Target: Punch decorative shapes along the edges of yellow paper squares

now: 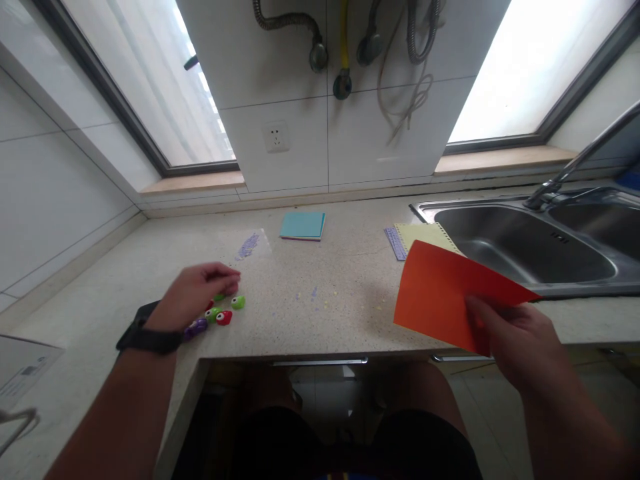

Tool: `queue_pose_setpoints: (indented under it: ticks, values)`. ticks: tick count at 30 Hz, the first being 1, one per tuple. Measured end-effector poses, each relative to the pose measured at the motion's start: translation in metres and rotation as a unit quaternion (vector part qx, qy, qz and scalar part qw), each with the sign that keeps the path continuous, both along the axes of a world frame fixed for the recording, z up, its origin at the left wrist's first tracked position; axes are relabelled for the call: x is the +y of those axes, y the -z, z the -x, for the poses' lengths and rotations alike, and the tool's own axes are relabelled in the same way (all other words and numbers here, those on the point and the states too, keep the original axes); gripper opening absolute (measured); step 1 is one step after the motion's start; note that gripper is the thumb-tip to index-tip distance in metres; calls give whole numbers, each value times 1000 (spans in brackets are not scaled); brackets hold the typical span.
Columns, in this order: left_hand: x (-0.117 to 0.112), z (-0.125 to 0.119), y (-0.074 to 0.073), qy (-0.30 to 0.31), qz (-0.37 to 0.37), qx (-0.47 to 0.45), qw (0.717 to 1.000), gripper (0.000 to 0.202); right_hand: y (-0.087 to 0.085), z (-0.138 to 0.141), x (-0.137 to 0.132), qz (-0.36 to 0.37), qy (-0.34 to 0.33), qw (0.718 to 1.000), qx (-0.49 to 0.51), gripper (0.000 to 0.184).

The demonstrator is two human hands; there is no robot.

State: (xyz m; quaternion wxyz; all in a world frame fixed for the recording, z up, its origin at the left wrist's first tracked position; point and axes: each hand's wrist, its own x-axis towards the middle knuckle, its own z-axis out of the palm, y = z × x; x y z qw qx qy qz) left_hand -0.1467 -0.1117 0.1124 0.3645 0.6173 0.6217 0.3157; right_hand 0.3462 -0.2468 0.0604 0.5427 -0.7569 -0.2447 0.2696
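Observation:
My right hand [515, 343] pinches the lower edge of an orange sheet of paper [443, 293] and holds it above the counter's front edge. My left hand [197, 293], with a black band on the wrist, hovers over a cluster of small coloured paper punches [223, 313] in green, red and purple. Its fingers curl down onto a green one that is mostly hidden beneath them. The others lie loose just in front of that hand.
A teal paper stack [303, 225] lies at the back of the speckled counter [320, 280]. A yellow sheet [425, 235] and a purple strip [395, 243] lie beside the steel sink [530, 250] at right. Paper bits dot the counter.

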Motion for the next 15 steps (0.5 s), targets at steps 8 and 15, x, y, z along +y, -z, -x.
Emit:
queue_pose_setpoints:
  ticks: [8,15]
  values:
    - [165,20,22,-103,-96,180,974,2,6,-31,-26,33,-10,999,3,35]
    - [180,19,66,-92,-57,164,981,4,5,-33,-29,63,-33,997,11,36]
